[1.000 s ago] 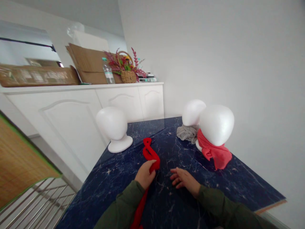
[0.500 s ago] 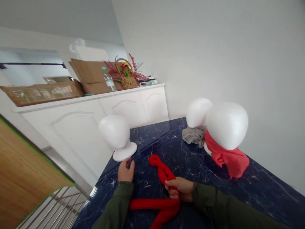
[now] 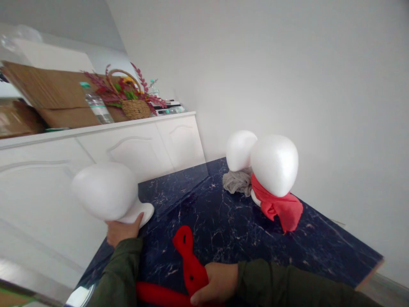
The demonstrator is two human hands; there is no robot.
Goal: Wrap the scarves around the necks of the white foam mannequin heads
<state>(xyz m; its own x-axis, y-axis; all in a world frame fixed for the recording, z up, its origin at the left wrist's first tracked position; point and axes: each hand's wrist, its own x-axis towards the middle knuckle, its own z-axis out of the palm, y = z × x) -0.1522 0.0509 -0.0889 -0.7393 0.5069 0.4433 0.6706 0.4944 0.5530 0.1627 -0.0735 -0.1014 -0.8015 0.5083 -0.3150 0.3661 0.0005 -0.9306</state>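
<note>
At the left a white foam mannequin head [image 3: 105,189] stands with its base [image 3: 147,213] over the dark marbled table. My left hand [image 3: 123,232] is closed around its neck from the near side, thumb upward, the fingers partly hidden behind it. A knitted red scarf [image 3: 191,268] lies twisted along the table, its far end looped. My right hand [image 3: 219,281] grips the scarf's middle, thumb on top. The scarf's near part runs left toward my left sleeve and out of the frame.
Farther right stand two more foam heads, one with a coral-red scarf [image 3: 289,211], the other with a grey scarf [image 3: 238,181]. The marbled table [image 3: 220,217] ends at a wall. A white cabinet [image 3: 134,149] holds cardboard, a bottle [image 3: 97,104] and a flower basket [image 3: 136,109].
My left hand, open beside the foam head earlier, has reached forward and closed on its neck; that head tilts nearer. The right hand keeps the red scarf. The view has swung right.
</note>
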